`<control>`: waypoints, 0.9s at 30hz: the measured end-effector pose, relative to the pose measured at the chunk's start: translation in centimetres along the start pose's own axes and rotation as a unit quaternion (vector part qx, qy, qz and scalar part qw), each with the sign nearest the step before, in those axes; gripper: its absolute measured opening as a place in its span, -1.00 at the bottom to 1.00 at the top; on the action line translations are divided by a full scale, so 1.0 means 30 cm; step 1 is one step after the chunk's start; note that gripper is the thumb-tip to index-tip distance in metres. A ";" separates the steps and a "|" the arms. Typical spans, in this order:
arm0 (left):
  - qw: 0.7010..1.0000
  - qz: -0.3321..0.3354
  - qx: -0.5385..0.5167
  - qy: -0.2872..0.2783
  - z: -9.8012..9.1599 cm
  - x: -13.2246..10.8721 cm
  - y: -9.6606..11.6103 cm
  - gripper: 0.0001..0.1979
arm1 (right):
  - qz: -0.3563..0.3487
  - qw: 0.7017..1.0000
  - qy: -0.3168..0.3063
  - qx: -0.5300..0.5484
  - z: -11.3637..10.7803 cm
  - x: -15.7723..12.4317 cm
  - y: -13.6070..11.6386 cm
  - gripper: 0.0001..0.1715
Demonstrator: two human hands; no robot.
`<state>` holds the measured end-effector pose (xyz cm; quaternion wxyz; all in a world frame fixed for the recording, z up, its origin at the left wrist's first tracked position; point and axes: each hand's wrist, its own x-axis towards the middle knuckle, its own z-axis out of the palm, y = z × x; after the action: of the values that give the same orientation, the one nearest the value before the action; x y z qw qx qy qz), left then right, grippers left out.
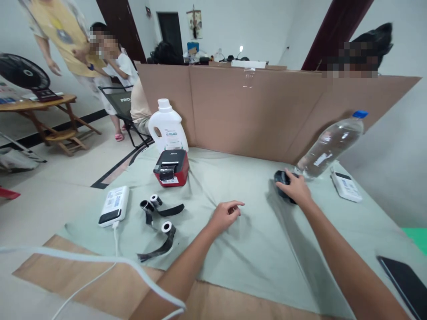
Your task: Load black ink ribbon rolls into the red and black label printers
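My right hand [296,188] lies over a small black object [282,179] on the pale green cloth [253,249], its fingers curled around it, right beside a clear water bottle [328,144] that leans against the cardboard wall. My left hand [226,214] hovers just above the cloth near the middle, fingers loosely curled, holding nothing. Left of it lie three small rolls of black tape [159,218], partly unwound. A red and black label printer [171,167] stands behind them.
A white detergent jug [167,126] stands behind the printer. A white power bank [114,206] with a cable lies at the left, a white device [346,186] at the right, a dark phone [405,280] at the near right corner. A cardboard screen [253,111] walls the back. People stand beyond.
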<state>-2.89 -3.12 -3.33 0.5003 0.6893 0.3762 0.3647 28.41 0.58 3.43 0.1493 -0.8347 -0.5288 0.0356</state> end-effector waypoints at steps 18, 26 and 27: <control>0.965 0.029 -0.036 0.257 -0.268 0.031 0.188 -0.72 | -0.193 0.970 0.117 -0.087 0.129 0.031 -0.144 -0.10; 0.861 -0.112 0.067 0.492 -0.865 0.069 0.078 -0.67 | -0.398 0.860 -0.109 0.299 0.462 -0.132 -0.908 -0.03; 0.873 -0.131 0.043 0.468 -0.893 0.074 0.052 -0.68 | -0.406 0.842 -0.125 0.334 0.481 -0.151 -0.977 0.01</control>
<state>-25.19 9.62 4.71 0.2785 0.4031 0.6684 0.5597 -2.27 11.20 -2.36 0.3532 -0.4337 -0.7902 0.2504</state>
